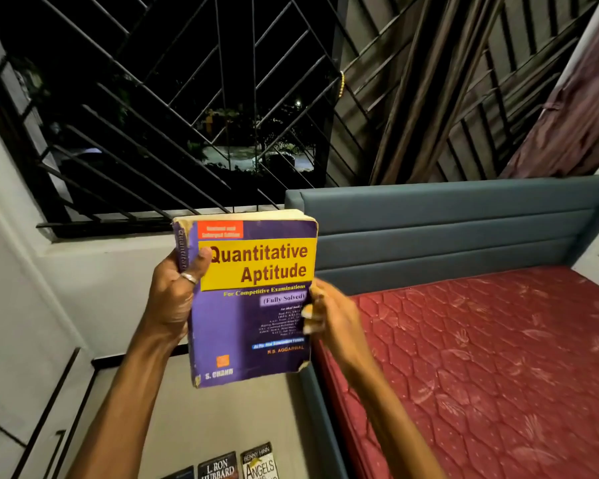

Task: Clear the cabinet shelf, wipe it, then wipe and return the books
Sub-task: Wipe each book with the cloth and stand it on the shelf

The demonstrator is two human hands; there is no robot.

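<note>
Purple book [249,299] held up in the middle of the frame. Left hand [173,299] wrapped tight round its spine, thumb on the cover. Right hand [329,316] blurry at its right edge, grip hard to tell. More books [237,463] at the bottom. Red bed [491,357] at right.

Home bedroom: bare red mattress [498,357], padded headboard [446,229], grilled window [173,108].

The blurred right hand [329,311] sits at the three o'clock edge of the thick purple-and-yellow paperback book [253,299]; its grip cannot be told. The book hides the left hand's fingers [173,292]. At six o'clock, three small paperback books on the floor [236,466] are cut off by the frame's bottom edge. The purple cover's small print is unreadable.
</note>
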